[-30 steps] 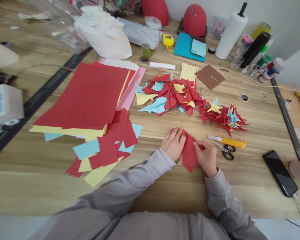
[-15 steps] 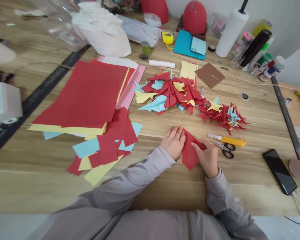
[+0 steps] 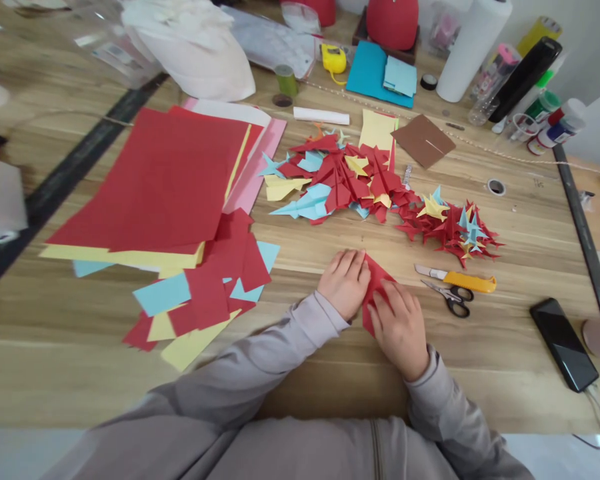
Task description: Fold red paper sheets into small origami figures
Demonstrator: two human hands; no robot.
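On the desk [image 3: 490, 373], toward its front edge, I see left hand [image 3: 345, 283], fingers together, and right hand [image 3: 400, 327], fingers slightly parted, pressing paper [image 3: 379, 271] that a slip could skew.

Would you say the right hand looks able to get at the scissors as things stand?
Likely yes: nothing visible lies between the right hand and the scissors, though that hand rests on red paper.

1 phone [image 3: 564, 343] lies well apart from 1 tape measure [image 3: 333, 59].
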